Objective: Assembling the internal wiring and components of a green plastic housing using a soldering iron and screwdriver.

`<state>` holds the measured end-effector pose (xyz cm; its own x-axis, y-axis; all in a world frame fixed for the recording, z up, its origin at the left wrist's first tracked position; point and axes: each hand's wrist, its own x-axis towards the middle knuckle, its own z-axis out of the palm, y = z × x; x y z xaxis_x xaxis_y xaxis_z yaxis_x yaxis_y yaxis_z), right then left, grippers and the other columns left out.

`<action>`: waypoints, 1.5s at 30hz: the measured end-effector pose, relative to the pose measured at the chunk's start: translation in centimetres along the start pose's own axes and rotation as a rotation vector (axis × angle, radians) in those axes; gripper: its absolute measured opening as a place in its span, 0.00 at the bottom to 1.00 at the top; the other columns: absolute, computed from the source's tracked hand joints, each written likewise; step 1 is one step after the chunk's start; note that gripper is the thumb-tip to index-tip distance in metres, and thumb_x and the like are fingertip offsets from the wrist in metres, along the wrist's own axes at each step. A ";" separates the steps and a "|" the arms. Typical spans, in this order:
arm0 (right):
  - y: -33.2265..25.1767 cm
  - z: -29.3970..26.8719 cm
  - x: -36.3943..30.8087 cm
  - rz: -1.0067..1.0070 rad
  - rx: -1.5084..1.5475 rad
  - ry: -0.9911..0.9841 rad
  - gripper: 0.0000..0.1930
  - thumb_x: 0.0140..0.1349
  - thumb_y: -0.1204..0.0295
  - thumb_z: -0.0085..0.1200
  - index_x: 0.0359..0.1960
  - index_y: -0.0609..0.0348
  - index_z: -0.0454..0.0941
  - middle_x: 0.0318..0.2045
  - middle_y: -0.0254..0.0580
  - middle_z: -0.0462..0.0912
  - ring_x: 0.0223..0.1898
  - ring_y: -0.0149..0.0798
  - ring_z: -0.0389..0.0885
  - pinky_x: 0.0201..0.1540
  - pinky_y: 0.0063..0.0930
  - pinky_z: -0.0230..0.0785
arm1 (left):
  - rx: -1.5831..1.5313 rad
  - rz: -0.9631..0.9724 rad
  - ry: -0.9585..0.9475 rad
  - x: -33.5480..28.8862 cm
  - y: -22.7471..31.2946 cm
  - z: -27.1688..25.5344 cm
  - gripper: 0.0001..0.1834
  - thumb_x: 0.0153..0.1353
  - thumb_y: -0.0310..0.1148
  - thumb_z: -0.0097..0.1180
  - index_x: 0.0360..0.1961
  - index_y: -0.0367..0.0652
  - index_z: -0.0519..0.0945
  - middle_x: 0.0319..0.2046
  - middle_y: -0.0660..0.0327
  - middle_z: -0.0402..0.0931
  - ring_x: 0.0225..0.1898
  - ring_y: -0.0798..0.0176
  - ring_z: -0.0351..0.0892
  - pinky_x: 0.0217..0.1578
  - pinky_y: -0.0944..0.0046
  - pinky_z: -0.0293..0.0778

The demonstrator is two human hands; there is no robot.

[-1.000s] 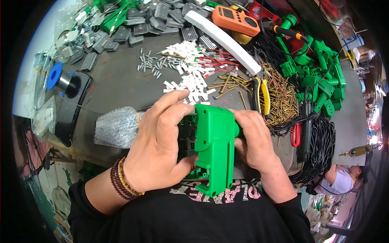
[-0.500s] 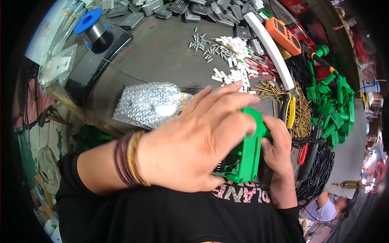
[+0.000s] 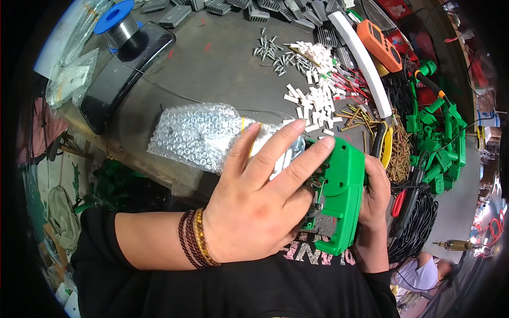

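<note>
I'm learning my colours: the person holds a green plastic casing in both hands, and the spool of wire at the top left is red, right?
Not quite. The head view shows the spool of wire is blue, not red. The rest holds: the left hand and right hand both hold the green plastic casing.

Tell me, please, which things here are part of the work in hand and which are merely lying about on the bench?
In hand:
- green plastic housing, held between left hand and right hand

Lying about:
- bubble-wrap bag
- solder spool
- loose screws
- white plastic pieces
- orange meter
- green parts pile
</note>
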<state>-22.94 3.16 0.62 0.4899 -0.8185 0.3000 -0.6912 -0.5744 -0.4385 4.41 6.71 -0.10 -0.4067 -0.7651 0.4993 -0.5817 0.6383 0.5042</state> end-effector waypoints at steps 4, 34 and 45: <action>-0.8 0.1 0.8 -0.070 -0.042 0.012 0.26 0.65 0.53 0.57 0.52 0.66 0.76 0.44 0.51 0.84 0.44 0.53 0.83 0.49 0.42 0.71 | -0.036 -0.040 -0.031 0.1 0.1 -0.3 0.19 0.36 0.40 0.70 0.29 0.43 0.80 0.68 0.48 0.65 0.70 0.38 0.60 0.64 0.33 0.56; -5.1 1.0 1.2 -0.445 -0.127 -0.119 0.21 0.59 0.52 0.60 0.57 0.22 0.79 0.68 0.48 0.68 0.68 0.51 0.69 0.70 0.49 0.56 | -0.272 0.182 -0.227 2.4 -4.0 -2.2 0.36 0.33 0.36 0.73 0.52 0.51 0.81 0.67 0.52 0.66 0.62 0.45 0.70 0.58 0.46 0.64; -5.7 2.3 0.9 -0.367 0.009 -0.091 0.17 0.62 0.58 0.61 0.54 0.34 0.81 0.68 0.49 0.69 0.72 0.52 0.63 0.75 0.52 0.47 | -0.208 0.189 -0.154 2.0 -4.2 -1.7 0.32 0.29 0.32 0.73 0.44 0.45 0.81 0.66 0.53 0.67 0.59 0.45 0.73 0.55 0.48 0.67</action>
<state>-17.29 5.71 1.46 0.7497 -0.5540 0.3620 -0.4562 -0.8289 -0.3238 7.27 2.70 -0.02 -0.6051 -0.6250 0.4931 -0.3359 0.7620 0.5536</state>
